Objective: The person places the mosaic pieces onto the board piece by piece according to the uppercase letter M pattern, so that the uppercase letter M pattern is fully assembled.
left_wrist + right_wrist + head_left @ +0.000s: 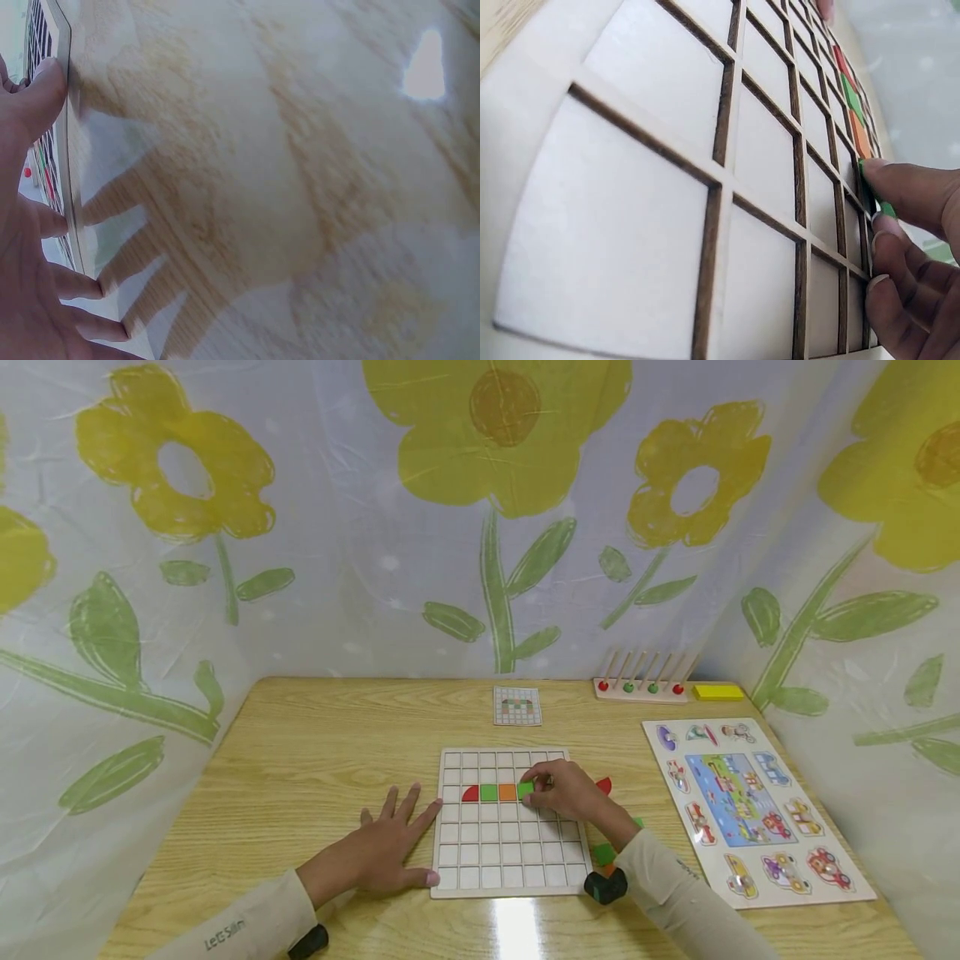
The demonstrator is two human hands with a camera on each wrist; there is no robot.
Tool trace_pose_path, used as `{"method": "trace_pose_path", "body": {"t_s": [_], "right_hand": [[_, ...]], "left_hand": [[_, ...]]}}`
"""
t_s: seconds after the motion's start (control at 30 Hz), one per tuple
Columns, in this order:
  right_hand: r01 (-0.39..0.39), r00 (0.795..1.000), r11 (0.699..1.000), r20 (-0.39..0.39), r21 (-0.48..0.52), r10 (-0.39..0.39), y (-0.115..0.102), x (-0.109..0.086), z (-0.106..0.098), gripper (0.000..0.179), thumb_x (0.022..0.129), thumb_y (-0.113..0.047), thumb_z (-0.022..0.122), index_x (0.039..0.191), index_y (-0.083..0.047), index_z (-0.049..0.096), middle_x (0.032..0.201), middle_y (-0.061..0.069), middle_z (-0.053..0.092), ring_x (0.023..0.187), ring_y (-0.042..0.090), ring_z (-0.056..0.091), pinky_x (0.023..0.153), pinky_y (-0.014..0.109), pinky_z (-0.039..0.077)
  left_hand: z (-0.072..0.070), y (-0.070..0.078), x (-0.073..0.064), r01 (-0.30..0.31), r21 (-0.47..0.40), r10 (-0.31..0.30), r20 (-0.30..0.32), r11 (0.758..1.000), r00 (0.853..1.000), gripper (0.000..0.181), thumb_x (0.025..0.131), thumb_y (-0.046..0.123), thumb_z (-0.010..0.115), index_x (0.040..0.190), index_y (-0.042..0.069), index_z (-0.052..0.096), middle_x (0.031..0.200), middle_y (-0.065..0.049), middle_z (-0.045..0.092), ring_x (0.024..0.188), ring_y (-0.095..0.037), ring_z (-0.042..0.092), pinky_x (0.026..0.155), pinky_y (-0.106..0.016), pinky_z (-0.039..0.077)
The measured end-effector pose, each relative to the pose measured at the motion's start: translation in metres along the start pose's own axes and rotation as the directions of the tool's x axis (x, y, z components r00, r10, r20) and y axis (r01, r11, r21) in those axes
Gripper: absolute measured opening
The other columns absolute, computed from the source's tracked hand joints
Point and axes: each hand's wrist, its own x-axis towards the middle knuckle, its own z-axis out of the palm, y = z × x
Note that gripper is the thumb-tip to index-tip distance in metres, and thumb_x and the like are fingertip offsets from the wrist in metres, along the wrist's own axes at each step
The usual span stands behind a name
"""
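Note:
A wooden grid board (pixel 512 854) lies flat on the table. In one of its upper rows sit a red curved piece (pixel 471 793), a green square (pixel 489 792) and an orange square (pixel 507 792). Right of the orange one, my right hand (pixel 562 789) pinches another green square tile (pixel 526 790) between thumb and fingers; in the right wrist view this tile (pixel 886 210) is partly hidden by the fingers. With fingers spread, my left hand (pixel 386 850) rests on the table at the board's left side. Its thumb touches the board's edge.
Beyond the board lies a small pattern card (pixel 517 707). Loose pieces, including a red one (pixel 603 786) and a green square (pixel 603 854), lie right of the board, partly behind my right arm. Farther right are a picture puzzle (pixel 757 814), a peg stand (pixel 640 691) and a yellow block (pixel 717 692).

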Motion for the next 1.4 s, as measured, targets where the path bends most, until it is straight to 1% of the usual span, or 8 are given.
{"method": "trace_pose_path", "body": {"t_s": [0.27, 0.5, 0.63, 0.8, 0.9, 1.0, 1.17, 1.4], "right_hand": [[-0.014, 1.0, 1.0, -0.002, 0.006, 0.014, 0.001, -0.001, 0.0, 0.021, 0.086, -0.017, 0.081, 0.106, -0.011, 0.074, 0.078, -0.004, 0.062, 0.068, 0.01, 0.051, 0.062, 0.024, 0.042], [-0.006, 1.0, 1.0, 0.0, 0.007, 0.006, 0.003, -0.002, -0.001, 0.021, 0.087, -0.016, 0.08, 0.107, -0.011, 0.075, 0.079, -0.005, 0.062, 0.069, 0.01, 0.05, 0.062, 0.023, 0.04], [0.016, 1.0, 1.0, -0.009, 0.018, -0.016, 0.004, -0.003, -0.002, 0.02, 0.087, -0.016, 0.08, 0.106, -0.011, 0.075, 0.081, -0.005, 0.063, 0.07, 0.01, 0.051, 0.061, 0.023, 0.041], [0.065, 0.998, 0.997, -0.021, 0.046, -0.064, 0.009, -0.004, -0.003, 0.021, 0.088, -0.017, 0.079, 0.107, -0.01, 0.074, 0.085, -0.003, 0.066, 0.066, 0.009, 0.053, 0.058, 0.022, 0.043], [0.074, 0.997, 0.995, -0.033, 0.067, -0.072, 0.012, -0.006, -0.005, 0.023, 0.089, -0.02, 0.078, 0.109, -0.01, 0.074, 0.088, -0.002, 0.068, 0.065, 0.008, 0.053, 0.059, 0.022, 0.045], [0.07, 0.997, 0.993, -0.05, 0.09, -0.066, 0.015, -0.009, -0.008, 0.024, 0.091, -0.019, 0.076, 0.112, -0.008, 0.074, 0.09, -0.001, 0.07, 0.065, 0.009, 0.055, 0.062, 0.023, 0.048], [0.049, 0.995, 0.993, -0.086, 0.105, -0.04, 0.02, -0.017, -0.016, 0.022, 0.093, -0.02, 0.072, 0.112, -0.008, 0.074, 0.089, -0.001, 0.069, 0.063, 0.01, 0.055, 0.06, 0.024, 0.048], [0.067, 0.99, 0.991, -0.128, 0.12, -0.051, 0.033, -0.028, -0.03, 0.023, 0.095, -0.022, 0.071, 0.112, -0.006, 0.074, 0.09, 0.002, 0.069, 0.059, 0.01, 0.057, 0.056, 0.024, 0.05]], "left_hand": [[0.001, 0.0, -0.001, -0.007, 0.004, 0.007, -0.008, 1.0, 1.0, 0.102, 0.085, 0.076, 0.056, 0.162, 0.022, 0.018, 0.166, -0.026, 0.009, 0.147, -0.06, 0.011, 0.098, -0.084, 0.025], [-0.002, 0.001, -0.001, -0.011, 0.004, 0.011, -0.008, 1.0, 1.0, 0.102, 0.085, 0.075, 0.057, 0.162, 0.021, 0.017, 0.166, -0.026, 0.009, 0.147, -0.06, 0.011, 0.098, -0.084, 0.025], [-0.002, 0.001, -0.002, -0.012, 0.002, 0.012, -0.005, 1.0, 1.0, 0.102, 0.086, 0.074, 0.058, 0.162, 0.02, 0.018, 0.166, -0.027, 0.009, 0.147, -0.061, 0.011, 0.098, -0.085, 0.025], [-0.002, 0.0, -0.002, -0.009, -0.004, 0.009, -0.005, 1.0, 1.0, 0.102, 0.086, 0.074, 0.058, 0.162, 0.021, 0.017, 0.166, -0.026, 0.009, 0.147, -0.06, 0.011, 0.098, -0.084, 0.024], [-0.002, 0.001, -0.002, -0.013, -0.007, 0.013, -0.007, 1.0, 1.0, 0.102, 0.086, 0.074, 0.058, 0.162, 0.02, 0.018, 0.166, -0.027, 0.01, 0.146, -0.061, 0.011, 0.097, -0.085, 0.024], [-0.002, 0.002, -0.003, -0.015, -0.004, 0.015, -0.007, 1.0, 1.0, 0.102, 0.086, 0.073, 0.058, 0.162, 0.019, 0.018, 0.165, -0.028, 0.01, 0.146, -0.061, 0.012, 0.097, -0.085, 0.025], [-0.002, 0.002, -0.003, -0.016, -0.002, 0.016, -0.008, 1.0, 1.0, 0.102, 0.086, 0.074, 0.057, 0.162, 0.019, 0.018, 0.165, -0.028, 0.01, 0.146, -0.061, 0.012, 0.097, -0.084, 0.025], [0.0, 0.0, -0.003, -0.02, 0.007, 0.02, -0.015, 1.0, 1.0, 0.103, 0.085, 0.076, 0.056, 0.162, 0.019, 0.018, 0.165, -0.028, 0.01, 0.146, -0.062, 0.012, 0.097, -0.084, 0.027]]}}
